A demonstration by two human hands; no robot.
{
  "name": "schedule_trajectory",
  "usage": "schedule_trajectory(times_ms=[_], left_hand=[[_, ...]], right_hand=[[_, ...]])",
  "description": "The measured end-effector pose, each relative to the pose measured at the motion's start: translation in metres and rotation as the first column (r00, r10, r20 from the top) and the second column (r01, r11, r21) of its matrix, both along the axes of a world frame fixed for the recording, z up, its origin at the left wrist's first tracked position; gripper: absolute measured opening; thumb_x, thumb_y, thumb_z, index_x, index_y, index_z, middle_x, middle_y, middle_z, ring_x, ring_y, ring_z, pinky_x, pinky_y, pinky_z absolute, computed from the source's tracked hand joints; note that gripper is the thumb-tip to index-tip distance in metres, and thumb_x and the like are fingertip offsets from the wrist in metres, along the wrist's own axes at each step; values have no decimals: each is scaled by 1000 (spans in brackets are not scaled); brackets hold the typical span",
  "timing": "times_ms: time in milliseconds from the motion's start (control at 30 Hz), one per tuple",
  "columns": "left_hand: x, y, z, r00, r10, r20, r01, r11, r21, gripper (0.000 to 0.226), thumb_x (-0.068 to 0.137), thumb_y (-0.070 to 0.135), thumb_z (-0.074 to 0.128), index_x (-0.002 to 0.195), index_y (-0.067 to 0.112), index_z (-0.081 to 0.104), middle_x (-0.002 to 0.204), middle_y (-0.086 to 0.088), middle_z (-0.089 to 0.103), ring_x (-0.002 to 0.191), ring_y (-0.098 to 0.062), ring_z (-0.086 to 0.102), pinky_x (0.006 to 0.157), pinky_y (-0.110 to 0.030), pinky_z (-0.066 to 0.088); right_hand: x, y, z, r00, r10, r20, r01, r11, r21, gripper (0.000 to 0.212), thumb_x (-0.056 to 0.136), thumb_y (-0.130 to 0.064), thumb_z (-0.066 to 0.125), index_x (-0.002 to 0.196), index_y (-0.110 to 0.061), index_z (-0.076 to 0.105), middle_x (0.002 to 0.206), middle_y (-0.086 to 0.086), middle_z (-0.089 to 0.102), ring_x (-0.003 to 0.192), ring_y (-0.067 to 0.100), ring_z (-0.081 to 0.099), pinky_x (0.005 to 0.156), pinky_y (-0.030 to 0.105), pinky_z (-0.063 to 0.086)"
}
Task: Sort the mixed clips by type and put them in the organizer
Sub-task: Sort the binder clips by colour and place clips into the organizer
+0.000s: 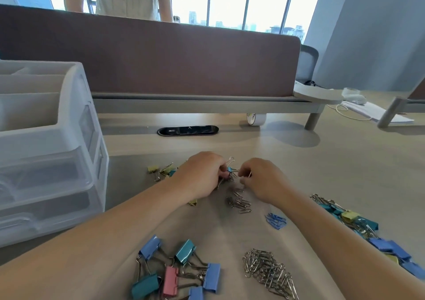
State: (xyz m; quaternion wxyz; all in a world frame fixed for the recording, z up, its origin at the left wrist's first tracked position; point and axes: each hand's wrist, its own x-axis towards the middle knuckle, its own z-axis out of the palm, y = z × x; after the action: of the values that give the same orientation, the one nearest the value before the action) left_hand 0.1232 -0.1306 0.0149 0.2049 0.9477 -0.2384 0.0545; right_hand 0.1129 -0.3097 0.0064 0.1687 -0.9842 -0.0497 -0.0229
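My left hand (202,173) and my right hand (262,180) meet over a small tangle of clips at the middle of the desk. The left fingers pinch a small binder clip (230,170) with wire handles sticking up. The right fingertips close on a silver paper clip (249,175). Below them lie loose silver paper clips (240,204). Large binder clips (179,269) in blue, teal and pink lie near the front, with a heap of silver paper clips (268,269) to their right. Blue paper clips (276,221) form a small pile. The translucent organizer (48,161) with drawers stands at the left.
Small yellow binder clips (161,170) lie left of my left hand. A row of mixed binder clips (358,226) runs along the right. A tape roll (256,119), a cable port (187,131) and a brown divider panel (149,58) are at the back. A person stands behind the divider.
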Motion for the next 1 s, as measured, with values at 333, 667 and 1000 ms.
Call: schedule_trajectory(times_ms=[333,667,1000], left_hand=[[-16,9,1,999,-11,-34,11,1000,13,25,98,15,48,104,25,70,110,2,67,95,-18,58,75,-29,43],[-36,2,-8,993,-59,-99,73,988,140,23,98,21,49,110,17,68,105,-6,68,93,-21,61,73,-27,42],[-45,-18,-9,990,-64,-125,91,971,222,13,93,23,60,86,12,57,87,-7,58,81,-23,58,71,-35,49]], right_hand=[[6,16,-7,1000,19,-19,-18,1000,23,15,78,-18,67,87,-25,76,81,-1,65,76,20,61,61,26,40],[-21,-1,3,998,32,-53,-29,998,60,15,88,-13,60,90,-23,71,89,-8,63,83,11,57,61,17,37],[-30,-8,3,993,30,-113,-37,998,-57,20,86,-12,57,94,-22,72,104,-1,69,94,18,62,75,22,42]])
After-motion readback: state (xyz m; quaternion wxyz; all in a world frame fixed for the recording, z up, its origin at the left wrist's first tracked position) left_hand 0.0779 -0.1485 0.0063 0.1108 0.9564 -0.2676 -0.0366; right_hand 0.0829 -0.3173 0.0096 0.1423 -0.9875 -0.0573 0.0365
